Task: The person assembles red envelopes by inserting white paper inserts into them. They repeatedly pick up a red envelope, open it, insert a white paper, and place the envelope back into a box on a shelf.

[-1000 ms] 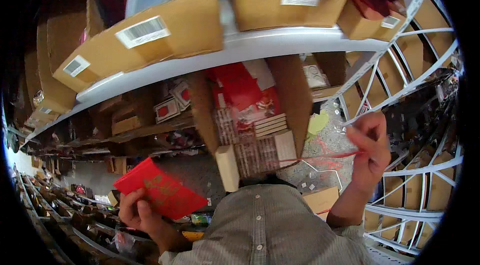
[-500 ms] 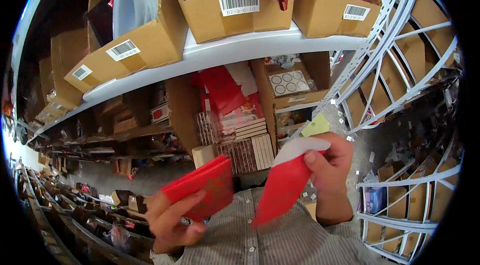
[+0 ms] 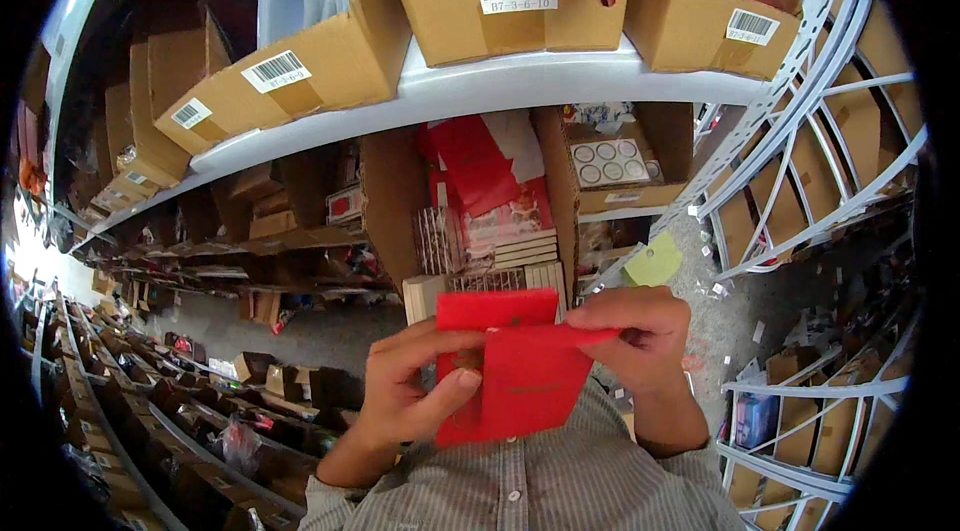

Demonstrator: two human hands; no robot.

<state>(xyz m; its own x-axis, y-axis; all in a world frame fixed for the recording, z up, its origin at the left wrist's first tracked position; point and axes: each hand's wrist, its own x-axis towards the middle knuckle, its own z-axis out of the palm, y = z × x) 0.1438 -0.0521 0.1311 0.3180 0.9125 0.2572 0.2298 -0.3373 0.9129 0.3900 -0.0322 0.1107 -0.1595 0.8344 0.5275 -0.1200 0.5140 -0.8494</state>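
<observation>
Lower centre of frame: I see left hand (image 3: 408, 386) gripping red envelopes (image 3: 540, 396), right hand (image 3: 645, 331) pinching upper right edge, probably to keep them lined up.

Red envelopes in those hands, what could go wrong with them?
The front envelope might crease, because the right hand pinches it near its top corner. The back envelope, in the left hand, is held up in the air, so it could slip and fall. The open box is close by, so a dropped one might land in there.
</observation>
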